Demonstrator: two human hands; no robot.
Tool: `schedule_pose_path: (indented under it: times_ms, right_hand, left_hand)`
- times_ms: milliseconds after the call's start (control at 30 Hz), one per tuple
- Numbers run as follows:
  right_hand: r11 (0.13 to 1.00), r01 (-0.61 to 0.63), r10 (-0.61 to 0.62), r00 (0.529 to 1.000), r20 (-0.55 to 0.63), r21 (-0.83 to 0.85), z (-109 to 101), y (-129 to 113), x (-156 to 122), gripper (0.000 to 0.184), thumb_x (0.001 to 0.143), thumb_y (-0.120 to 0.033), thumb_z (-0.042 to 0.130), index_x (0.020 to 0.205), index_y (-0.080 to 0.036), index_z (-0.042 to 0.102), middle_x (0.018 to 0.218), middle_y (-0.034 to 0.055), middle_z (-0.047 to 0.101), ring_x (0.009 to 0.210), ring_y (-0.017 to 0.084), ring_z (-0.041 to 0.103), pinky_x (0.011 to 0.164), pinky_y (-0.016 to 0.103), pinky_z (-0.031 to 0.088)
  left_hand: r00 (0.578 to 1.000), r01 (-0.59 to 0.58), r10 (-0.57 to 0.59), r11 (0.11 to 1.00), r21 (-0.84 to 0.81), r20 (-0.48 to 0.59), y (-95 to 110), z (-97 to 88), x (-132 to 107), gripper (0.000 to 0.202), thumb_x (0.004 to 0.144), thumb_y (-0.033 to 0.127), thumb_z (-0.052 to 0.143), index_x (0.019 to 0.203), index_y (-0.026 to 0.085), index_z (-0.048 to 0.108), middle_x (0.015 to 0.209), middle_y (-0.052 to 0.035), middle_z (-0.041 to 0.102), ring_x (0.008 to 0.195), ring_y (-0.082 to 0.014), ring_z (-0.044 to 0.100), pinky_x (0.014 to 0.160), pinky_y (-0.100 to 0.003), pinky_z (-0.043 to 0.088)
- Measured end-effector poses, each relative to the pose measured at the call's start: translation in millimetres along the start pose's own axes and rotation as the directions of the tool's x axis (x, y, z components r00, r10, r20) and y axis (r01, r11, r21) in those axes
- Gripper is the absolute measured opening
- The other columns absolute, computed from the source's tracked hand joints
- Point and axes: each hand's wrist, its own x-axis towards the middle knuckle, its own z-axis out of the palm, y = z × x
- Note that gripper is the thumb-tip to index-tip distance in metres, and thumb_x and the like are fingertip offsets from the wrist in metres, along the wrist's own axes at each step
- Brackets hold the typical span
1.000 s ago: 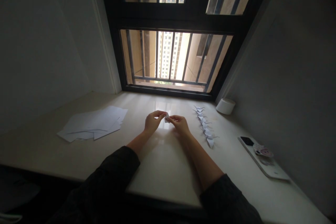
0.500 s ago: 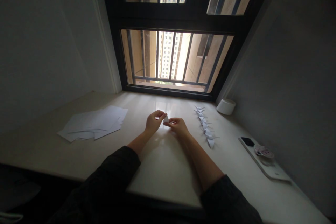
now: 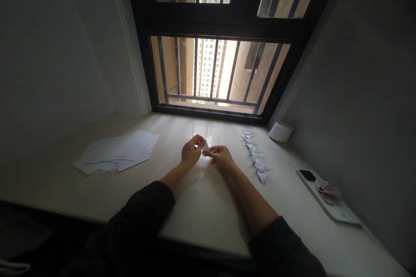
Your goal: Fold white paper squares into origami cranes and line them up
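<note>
A small folded piece of white paper (image 3: 206, 147) is pinched between my two hands above the pale sill. My left hand (image 3: 191, 152) grips its upper left edge with thumb and forefinger. From the lower right, my right hand (image 3: 221, 156) holds it between closed fingertips. Parts of the paper are covered by the fingers, so its exact fold cannot be made out. To the right of my hands stands a row of several folded paper cranes (image 3: 255, 154), with thin pointed ends.
Loose white paper sheets (image 3: 118, 151) lie in a pile on the sill (image 3: 198, 216) at left. A white cup-like object (image 3: 280, 132) stands near the right wall. Closer by lies a phone (image 3: 328, 199) with a round grip. A barred window (image 3: 214, 73) is behind.
My left hand has shifted very slightly, and a little more of the folded paper shows between the hands. Both hands keep their hold on it.
</note>
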Motion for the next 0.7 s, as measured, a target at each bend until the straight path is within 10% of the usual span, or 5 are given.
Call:
schedule_pose_path:
  times_ms: [700]
  right_hand:
    - [0.995,0.087,-0.094,0.987,-0.131,-0.055,-4.9,4.4,6.2,0.035,0.057,-0.048,0.073,0.074,-0.018,0.075,0.062,0.0037,0.069,0.056,0.016,0.057,0.054,0.025,0.039]
  left_hand:
    - [0.985,0.173,-0.168,0.926,-0.336,0.044,-11.5,8.4,4.1,0.024,0.078,0.039,0.056,0.088,0.019,0.061,0.078,-0.0048,0.070,0.075,-0.0164,0.065,0.068,-0.027,0.047]
